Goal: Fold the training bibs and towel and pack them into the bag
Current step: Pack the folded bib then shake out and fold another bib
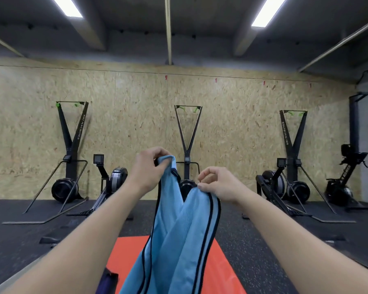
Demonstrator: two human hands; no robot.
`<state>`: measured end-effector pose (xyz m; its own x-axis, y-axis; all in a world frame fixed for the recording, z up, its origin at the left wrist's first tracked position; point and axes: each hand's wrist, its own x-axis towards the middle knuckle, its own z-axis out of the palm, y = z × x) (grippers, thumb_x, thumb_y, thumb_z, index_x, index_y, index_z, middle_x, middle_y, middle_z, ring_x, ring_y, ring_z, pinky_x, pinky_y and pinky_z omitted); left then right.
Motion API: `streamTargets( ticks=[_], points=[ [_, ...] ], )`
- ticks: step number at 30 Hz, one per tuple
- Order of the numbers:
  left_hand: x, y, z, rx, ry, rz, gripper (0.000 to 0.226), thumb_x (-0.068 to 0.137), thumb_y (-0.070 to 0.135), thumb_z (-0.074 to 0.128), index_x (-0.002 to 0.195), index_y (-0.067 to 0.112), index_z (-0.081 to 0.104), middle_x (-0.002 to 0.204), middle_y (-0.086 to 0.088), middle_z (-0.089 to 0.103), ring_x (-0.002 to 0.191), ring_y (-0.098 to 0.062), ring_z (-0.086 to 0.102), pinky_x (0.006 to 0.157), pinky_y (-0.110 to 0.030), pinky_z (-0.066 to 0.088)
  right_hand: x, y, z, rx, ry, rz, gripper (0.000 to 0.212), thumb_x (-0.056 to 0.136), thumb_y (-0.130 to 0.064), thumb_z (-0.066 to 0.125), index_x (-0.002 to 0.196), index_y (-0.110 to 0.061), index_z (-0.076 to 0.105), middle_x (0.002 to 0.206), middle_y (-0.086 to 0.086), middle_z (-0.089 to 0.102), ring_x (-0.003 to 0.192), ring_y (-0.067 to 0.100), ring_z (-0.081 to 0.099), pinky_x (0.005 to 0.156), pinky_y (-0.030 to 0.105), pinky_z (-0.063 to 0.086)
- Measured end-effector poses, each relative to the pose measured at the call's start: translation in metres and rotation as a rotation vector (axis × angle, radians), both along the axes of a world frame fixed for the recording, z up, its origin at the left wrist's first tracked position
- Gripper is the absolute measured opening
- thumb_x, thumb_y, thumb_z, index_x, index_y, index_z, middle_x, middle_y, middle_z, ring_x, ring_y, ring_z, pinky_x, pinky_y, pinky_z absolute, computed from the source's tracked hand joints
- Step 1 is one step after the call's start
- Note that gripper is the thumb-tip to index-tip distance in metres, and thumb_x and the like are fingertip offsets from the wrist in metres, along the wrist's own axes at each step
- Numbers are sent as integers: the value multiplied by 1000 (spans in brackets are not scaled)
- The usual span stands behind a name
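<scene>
A light blue training bib (174,236) with dark trim hangs in front of me, held up by its two shoulder straps. My left hand (147,168) grips the left strap, the higher one. My right hand (218,183) pinches the top of the right strap, a little lower. The bib's lower part runs out of the bottom of the frame. Below it lies an orange mat (123,257) on the floor. A dark blue object (107,282), cut off at the bottom edge, lies at the mat's left side; what it is cannot be told.
Several black ski machines (72,149) and rowing machines (113,183) stand along the chipboard wall ahead. Black rubber flooring (263,251) surrounds the mat on both sides.
</scene>
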<state>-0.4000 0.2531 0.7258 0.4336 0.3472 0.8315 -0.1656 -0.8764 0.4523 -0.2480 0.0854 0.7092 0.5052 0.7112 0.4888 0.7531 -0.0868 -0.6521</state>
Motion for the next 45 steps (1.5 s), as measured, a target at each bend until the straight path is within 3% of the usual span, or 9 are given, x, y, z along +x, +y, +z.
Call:
streamTargets(
  ticks=[2, 5, 8, 14, 17, 28, 34, 42, 45],
  points=[
    [-2, 0, 7, 9, 4, 5, 19, 95, 20, 65, 80, 31, 66, 77, 11, 69, 57, 3, 54, 54, -13, 40, -4, -2, 0, 74, -94, 49, 11, 91, -27, 73, 99, -19, 70, 102, -2, 73, 100, 9, 67, 96, 36, 54],
    [-5, -3, 14, 54, 15, 26, 15, 94, 21, 65, 82, 29, 68, 74, 12, 68, 55, 3, 53, 54, -12, 37, -21, -7, 1, 111, -27, 397, 16, 93, -31, 70, 107, -26, 77, 142, -9, 55, 133, -7, 44, 112, 27, 37],
    [-7, -9, 17, 95, 46, 43, 11, 91, 25, 70, 80, 28, 70, 72, 13, 69, 58, 3, 58, 53, -12, 39, -37, 1, 1, 72, -52, 564, 23, 94, -30, 69, 117, -33, 74, 154, -10, 38, 143, -2, 33, 119, 32, 31],
    [-8, -7, 12, 61, 55, -14, 14, 83, 30, 81, 76, 22, 72, 73, 5, 71, 67, -15, 67, 61, -29, 53, -41, 24, -7, 185, -84, 453, 24, 98, -19, 64, 119, -25, 73, 125, -6, 67, 119, 3, 60, 104, 27, 47],
    [-12, -2, 8, 37, 46, -32, 14, 85, 30, 80, 79, 19, 72, 75, 3, 71, 64, -7, 63, 57, -20, 49, -33, 25, -9, 281, 6, 406, 23, 100, -14, 61, 119, -19, 72, 118, -7, 72, 113, 4, 65, 99, 23, 48],
    [5, 0, -57, -199, 229, -345, 30, 91, 12, 72, 118, 20, 65, 108, 0, 74, 96, -18, 72, 84, -29, 57, -18, 22, 2, 368, 95, 285, 18, 89, -1, 72, 102, -13, 76, 105, 19, 74, 92, 22, 68, 90, 48, 58],
    [21, 5, -88, -180, 444, -292, 34, 78, 36, 62, 100, 10, 69, 103, -15, 72, 99, -35, 68, 93, -55, 54, 0, 0, 18, 410, 165, 181, 17, 91, 3, 67, 103, -6, 75, 106, 7, 74, 88, 10, 70, 73, 20, 57],
    [18, 30, -100, -92, 617, -203, 23, 72, 26, 53, 87, 18, 69, 92, -9, 73, 92, -33, 68, 86, -52, 56, 49, -30, 46, 477, 190, -21, 17, 88, 2, 70, 100, -8, 76, 109, 10, 73, 99, 20, 71, 78, 28, 61],
    [13, 37, -100, -53, 642, -131, 11, 70, 17, 54, 74, 21, 64, 73, 5, 68, 67, -18, 59, 67, -37, 50, 58, -39, 52, 487, 189, -64, 18, 88, 2, 71, 103, -7, 76, 109, 8, 73, 99, 18, 70, 75, 24, 60]
  ],
)
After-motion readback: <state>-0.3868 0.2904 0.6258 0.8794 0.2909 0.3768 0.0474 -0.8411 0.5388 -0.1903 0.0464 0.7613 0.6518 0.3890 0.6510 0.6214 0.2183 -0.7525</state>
